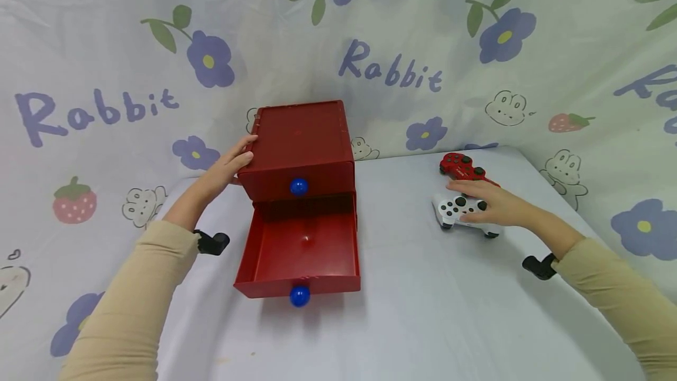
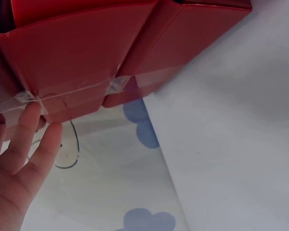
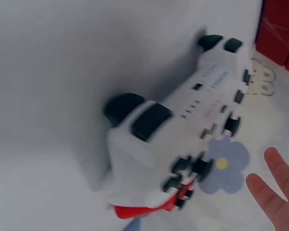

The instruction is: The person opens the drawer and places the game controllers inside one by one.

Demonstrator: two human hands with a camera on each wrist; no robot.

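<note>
The white controller (image 1: 453,209) lies on the right of the worktop (image 1: 412,310). The right hand (image 1: 499,203) is positioned over it, fingers extended and thumb set wide apart, with no grip formed; contact with the controller cannot be determined. The red controller (image 1: 459,164) lies just beyond, on the far side of the white unit.

The red cabinet (image 1: 298,134) stands to the left of both controllers. Its lower drawer (image 1: 307,251) is extended toward the near side; its upper drawer (image 1: 275,186) is closed. Each drawer front carries one round blue knob (image 1: 300,296). The left hand (image 1: 222,169) rests against the cabinet's left side, fingers extended. A patterned cloth (image 1: 296,46) with flowers and "Rabbit" lettering hangs behind.
</note>
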